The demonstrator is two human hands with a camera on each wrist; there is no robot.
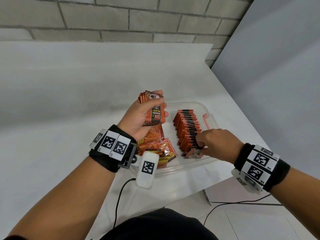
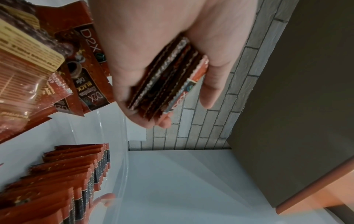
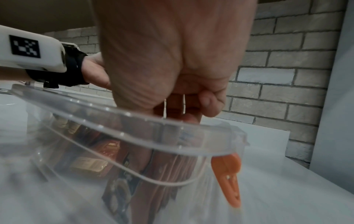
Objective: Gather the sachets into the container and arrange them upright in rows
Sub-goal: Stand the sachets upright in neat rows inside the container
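A clear plastic container [image 1: 194, 163] stands on the white table. Along its right side stands an upright row of orange-red coffee sachets [image 1: 187, 129], also seen in the left wrist view as a row [image 2: 63, 178]. A loose pile of sachets [image 1: 155, 146] lies in its left part. My left hand [image 1: 147, 115] grips a stack of sachets [image 1: 155, 111] above the pile; the stack's edges [image 2: 168, 80] show between thumb and fingers. My right hand [image 1: 207, 144] pinches one sachet [image 1: 194, 152] at the near end of the row. In the right wrist view its fingers [image 3: 191, 109] curl down inside the rim [image 3: 134, 121].
An orange latch [image 1: 207, 121] sits on the container's right end, and shows as a hanging latch [image 3: 229, 178] in the right wrist view. A brick wall [image 1: 121, 19] backs the table. The table's edge [image 1: 216, 182] runs near the container's front. Black cables [image 1: 119, 201] hang below.
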